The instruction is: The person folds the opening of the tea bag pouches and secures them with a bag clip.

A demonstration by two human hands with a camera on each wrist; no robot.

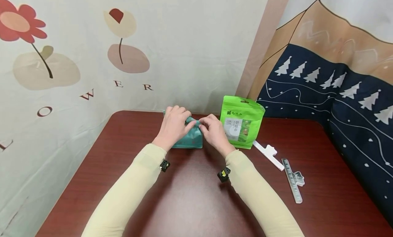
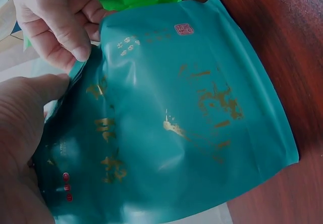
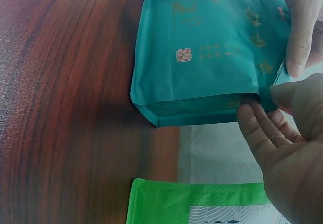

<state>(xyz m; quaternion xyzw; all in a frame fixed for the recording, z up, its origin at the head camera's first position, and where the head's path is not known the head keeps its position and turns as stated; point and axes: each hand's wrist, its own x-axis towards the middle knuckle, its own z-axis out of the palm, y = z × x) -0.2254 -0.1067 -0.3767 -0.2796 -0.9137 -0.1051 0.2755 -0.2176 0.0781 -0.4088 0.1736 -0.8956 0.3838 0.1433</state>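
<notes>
A teal pouch (image 2: 166, 113) with gold lettering stands near the table's back edge, its top folded over. My left hand (image 1: 174, 126) grips the pouch's upper edge from the left, thumb toward me. At the top's right end, my right hand (image 1: 214, 132) pinches the edge between thumb and fingers. The right wrist view shows some right fingers (image 3: 257, 128) against the pouch's side. Just right of that hand a bright green pouch (image 1: 256, 122) stands upright, with a hang hole and a printed label.
A white clip (image 1: 268, 155) with a long straight bar lies by the green pouch's foot. Nearer the right edge is a clear ruler-like clip (image 1: 293, 182). A printed cloth wall (image 1: 196, 59) rises behind the dark red table (image 1: 190, 206).
</notes>
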